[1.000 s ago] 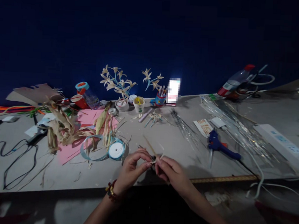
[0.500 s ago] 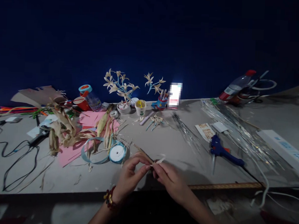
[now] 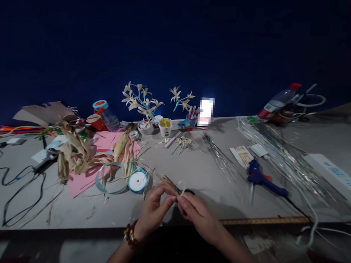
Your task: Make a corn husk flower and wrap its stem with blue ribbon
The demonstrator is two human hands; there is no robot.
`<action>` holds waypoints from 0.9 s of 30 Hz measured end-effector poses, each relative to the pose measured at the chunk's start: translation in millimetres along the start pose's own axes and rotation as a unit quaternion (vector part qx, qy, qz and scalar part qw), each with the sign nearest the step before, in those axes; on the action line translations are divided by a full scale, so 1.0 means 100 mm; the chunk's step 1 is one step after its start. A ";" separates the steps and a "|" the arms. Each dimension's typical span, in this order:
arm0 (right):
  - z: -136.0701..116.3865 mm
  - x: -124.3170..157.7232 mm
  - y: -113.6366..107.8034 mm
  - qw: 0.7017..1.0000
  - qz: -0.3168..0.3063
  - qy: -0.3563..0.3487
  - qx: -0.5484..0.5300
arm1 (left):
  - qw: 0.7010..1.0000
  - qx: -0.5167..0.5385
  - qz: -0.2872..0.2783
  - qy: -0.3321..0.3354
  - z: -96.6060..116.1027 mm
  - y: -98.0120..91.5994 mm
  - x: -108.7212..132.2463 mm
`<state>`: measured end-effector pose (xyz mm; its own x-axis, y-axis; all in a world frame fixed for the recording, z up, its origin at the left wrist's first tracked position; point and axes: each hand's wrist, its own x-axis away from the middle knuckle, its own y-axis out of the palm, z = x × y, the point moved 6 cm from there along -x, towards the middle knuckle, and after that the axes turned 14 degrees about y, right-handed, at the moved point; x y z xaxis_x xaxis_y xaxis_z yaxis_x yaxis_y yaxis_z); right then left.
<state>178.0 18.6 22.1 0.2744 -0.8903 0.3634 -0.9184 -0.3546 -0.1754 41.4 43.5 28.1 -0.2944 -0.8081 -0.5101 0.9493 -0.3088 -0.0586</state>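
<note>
Near the table's front edge, my left hand [image 3: 156, 208] pinches a dry corn husk strip [image 3: 166, 181] between thumb and fingers. My right hand [image 3: 197, 212] meets it there, its thumb and fingertips closed on the near end of the husk. A pale, thin piece of husk curls up beside the right fingertips. Something dark and curved shows just behind the right fingers, too hidden to make out. To the left of my hands lies a ribbon spool [image 3: 138, 180] with light blue ribbon. Corn husk flowers [image 3: 142, 101] on blue stems stand at the back.
Corn husks [image 3: 75, 154] and pink paper [image 3: 83, 181] lie on the left, with a black cable. A blue glue gun [image 3: 265, 182], wires [image 3: 221, 155] and a white box [image 3: 332, 175] lie on the right. A plastic bottle [image 3: 280, 101] leans at the back right.
My hands stay close together while the fingers shift slightly on the husk. The pale piece at the right fingertips now stands more upright, and the strip looks wider.
</note>
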 end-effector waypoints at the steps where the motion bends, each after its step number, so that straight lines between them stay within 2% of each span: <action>1: 0.03 -0.01 0.02 0.998 -0.027 0.018 -0.054 | 1.000 0.000 -0.002 0.006 0.01 0.00 -0.01; 4: 0.11 -0.01 0.08 0.974 -0.090 0.077 -0.192 | 1.000 0.003 -0.004 0.018 0.02 0.00 -0.03; 8: 0.08 0.04 0.11 0.940 -0.150 0.106 -0.286 | 0.999 0.036 -0.004 0.032 0.02 0.00 -0.06; 13: 0.02 0.08 0.08 0.918 -0.175 0.110 -0.338 | 0.997 0.066 -0.005 0.028 0.02 0.00 -0.09; 20: 0.01 0.13 0.02 0.886 -0.230 0.111 -0.386 | 0.992 0.128 0.008 0.009 -0.13 -0.03 -0.06; 27: 0.05 0.18 -0.01 0.806 -0.364 0.122 -0.451 | 0.990 0.143 -0.002 -0.005 -0.23 -0.05 -0.05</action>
<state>185.3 1.3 23.9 0.8706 -0.4193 0.2575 -0.4031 -0.3077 0.8619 40.2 60.8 11.6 -0.3003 -0.8111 -0.5020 0.8784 -0.4403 0.1859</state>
